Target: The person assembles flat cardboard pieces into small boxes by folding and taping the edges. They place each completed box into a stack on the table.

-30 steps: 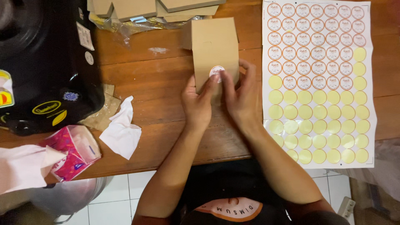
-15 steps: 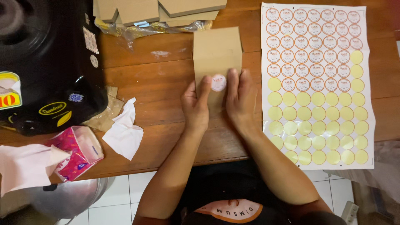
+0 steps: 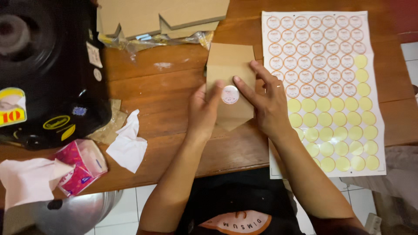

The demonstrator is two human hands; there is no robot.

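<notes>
Brown paper bag [image 3: 230, 82] lies flat on the wooden table [image 3: 165, 95]; the left hand [image 3: 204, 111] and right hand [image 3: 267, 102], fingers spread, pin it around the round sticker [image 3: 230, 94]. Firm, even thumb pressure should seat it flat.

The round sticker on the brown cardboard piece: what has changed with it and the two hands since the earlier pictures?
The round sticker was held at the fingertips over the brown cardboard piece and now lies flat on it. The left hand and right hand have spread apart; the left thumb touches the sticker's edge and the right fingers press beside it. The sticker sheet, cardboard stack and tissue pack stayed in place.
</notes>
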